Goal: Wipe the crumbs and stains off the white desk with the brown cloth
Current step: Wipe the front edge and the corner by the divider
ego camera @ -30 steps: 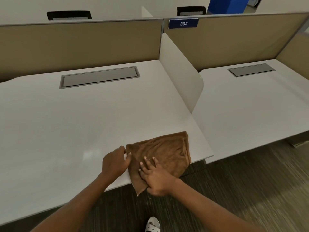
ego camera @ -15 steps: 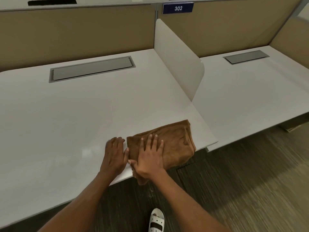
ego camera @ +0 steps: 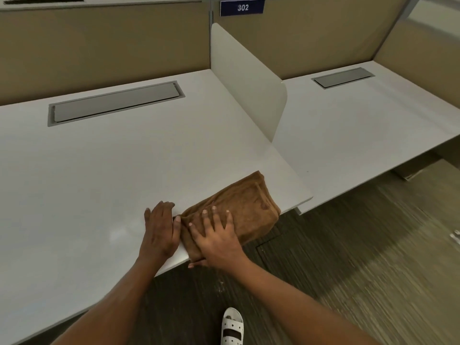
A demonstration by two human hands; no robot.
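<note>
The brown cloth (ego camera: 245,206) lies folded at the front right corner of the white desk (ego camera: 99,175), with part of it hanging over the front edge. My right hand (ego camera: 216,239) lies flat on the cloth's left half, fingers spread, thumb curled under the hanging part. My left hand (ego camera: 160,227) rests palm down on the desk just left of the cloth, its thumb touching the cloth's edge. I cannot make out crumbs or stains on the desk surface.
A white divider panel (ego camera: 245,80) stands along the desk's right side, with a second white desk (ego camera: 361,128) beyond it. A grey cable flap (ego camera: 115,103) is set into the desk near the tan partition wall (ego camera: 99,43). My sandalled foot (ego camera: 231,327) is on the floor below.
The cloth has been folded into a narrower bundle and shifted slightly right. My right hand moved from its lower corner up onto it. My left hand flattened onto the desk beside it.
</note>
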